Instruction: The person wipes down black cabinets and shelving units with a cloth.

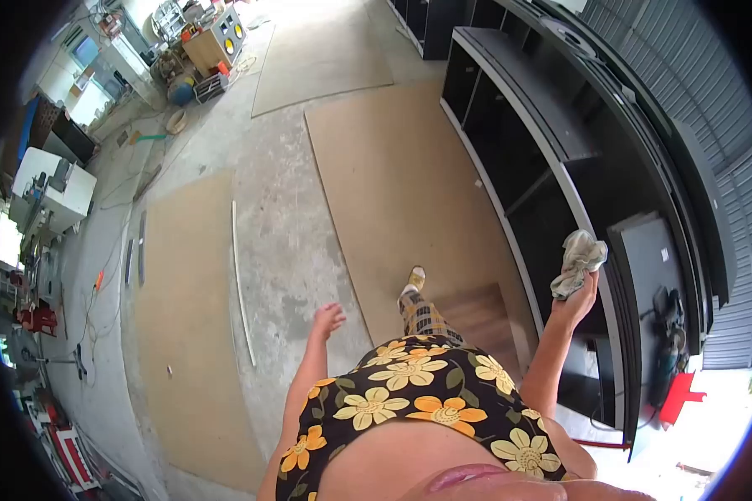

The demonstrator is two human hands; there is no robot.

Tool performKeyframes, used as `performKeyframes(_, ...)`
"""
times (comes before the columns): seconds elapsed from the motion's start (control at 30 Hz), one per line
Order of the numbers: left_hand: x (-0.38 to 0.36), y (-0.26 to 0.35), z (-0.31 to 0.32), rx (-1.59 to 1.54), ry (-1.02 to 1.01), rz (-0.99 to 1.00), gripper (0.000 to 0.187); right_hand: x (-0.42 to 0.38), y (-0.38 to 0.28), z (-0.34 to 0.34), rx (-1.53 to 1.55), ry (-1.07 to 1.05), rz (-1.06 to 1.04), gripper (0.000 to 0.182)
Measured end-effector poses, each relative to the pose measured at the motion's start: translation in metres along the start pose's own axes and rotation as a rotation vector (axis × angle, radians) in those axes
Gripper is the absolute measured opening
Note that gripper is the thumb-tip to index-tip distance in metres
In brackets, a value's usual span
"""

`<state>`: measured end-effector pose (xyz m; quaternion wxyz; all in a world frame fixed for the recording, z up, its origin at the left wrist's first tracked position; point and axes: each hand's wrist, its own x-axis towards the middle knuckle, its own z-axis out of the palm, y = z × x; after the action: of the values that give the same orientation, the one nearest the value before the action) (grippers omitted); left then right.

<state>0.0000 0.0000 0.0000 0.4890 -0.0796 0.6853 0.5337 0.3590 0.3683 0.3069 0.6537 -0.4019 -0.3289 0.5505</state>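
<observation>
My right hand (pixel 580 307) is closed around a crumpled pale rag (pixel 578 264). The rag is held up beside the light-coloured edge of a long black cabinet (pixel 522 134) and overlaps that edge in this view. Low on my other side, my left hand (pixel 329 317) hangs free over the concrete floor (pixel 280 242), its fingers loosely bent and apart with nothing in them. The cabinet stands along my right, with open compartments facing the floor boards.
Large tan boards (pixel 393 184) lie flat on the floor, and a thin white strip (pixel 242 284) rests beside another board (pixel 184 334). Dark panels (pixel 643 250) lean at the right, near a red object (pixel 682 399). A white machine (pixel 54 188) and a speaker-like wooden box (pixel 217 40) stand far left.
</observation>
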Motion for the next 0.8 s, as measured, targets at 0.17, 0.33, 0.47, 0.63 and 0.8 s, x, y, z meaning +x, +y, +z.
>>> performKeyframes(0.17,0.060,0.099,0.007,0.128,0.026,-0.112,0.041,0.075,0.054,0.082,0.102,0.099,-0.049,0.042)
performKeyframes(0.33,0.130,0.138,-0.024,0.216,0.283,-0.085,0.035,0.157,0.108,0.177,0.072,0.065,0.037,0.043)
performKeyframes(0.47,0.185,0.107,-0.064,0.063,0.229,-0.013,0.040,0.215,0.168,0.239,0.070,-0.059,0.064,0.044)
performKeyframes(0.63,0.188,0.148,-0.041,0.215,0.259,-0.317,0.030,0.252,0.235,0.316,0.008,-0.074,0.163,0.041)
performKeyframes(0.8,0.240,0.230,-0.043,0.349,0.195,-0.448,0.022,0.289,0.280,0.388,-0.040,0.018,0.217,0.040)
